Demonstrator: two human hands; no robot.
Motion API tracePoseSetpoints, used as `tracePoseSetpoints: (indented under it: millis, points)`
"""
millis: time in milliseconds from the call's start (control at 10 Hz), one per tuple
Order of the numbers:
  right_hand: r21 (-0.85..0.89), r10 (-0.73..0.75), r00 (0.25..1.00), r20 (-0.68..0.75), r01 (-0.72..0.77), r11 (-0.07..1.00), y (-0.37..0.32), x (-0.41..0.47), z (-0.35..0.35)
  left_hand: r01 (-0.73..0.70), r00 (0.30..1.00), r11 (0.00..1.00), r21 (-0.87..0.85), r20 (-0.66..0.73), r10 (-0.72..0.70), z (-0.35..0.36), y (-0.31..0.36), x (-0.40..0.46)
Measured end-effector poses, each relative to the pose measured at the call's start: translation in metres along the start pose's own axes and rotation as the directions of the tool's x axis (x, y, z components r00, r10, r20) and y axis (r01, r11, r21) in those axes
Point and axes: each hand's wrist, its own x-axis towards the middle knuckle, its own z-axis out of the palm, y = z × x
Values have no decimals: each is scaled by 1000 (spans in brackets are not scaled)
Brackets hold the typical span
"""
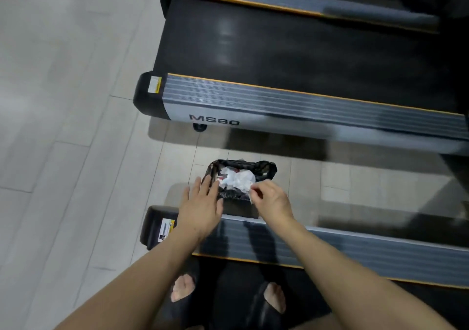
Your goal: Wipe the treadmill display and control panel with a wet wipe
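Tiled floor (63, 101), bin (266, 170) between treadmills (279, 58), hands above.

We reach both bare forearms forward and down, roughly side by side and a little apart. Our left hand (200, 208) lies flat, palm down, with the fingers straight and slightly spread, holding nothing. Our right hand (271, 201) is curled, its thumb and fingertips pinched together at the front, and below the arms we see our toes (183, 287) showing through open-fronted dark footwear.
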Motion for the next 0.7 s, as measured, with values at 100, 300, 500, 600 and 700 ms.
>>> tracePoseSetpoints:
  millis: [100,300,500,600,700]
  points:
    - [-10,-2,1000,15,2,1000,35,30,56,37,999,999,-39,-18,-38,60,-18,41]
    - [-13,-107,994,-15,107,994,88,82,159,34,996,999,-37,-79,-37,146,-46,117]
    - [-81,-73,995,69,79,994,118,101,189,11,986,996,85,-168,4,167,-54,158]
    - [-116,-70,992,100,82,990,109,81,171,10,987,997,75,-161,2,148,-48,144]
    - [-162,-24,995,96,39,986,83,60,128,-55,979,994,89,-193,72,103,-29,116]
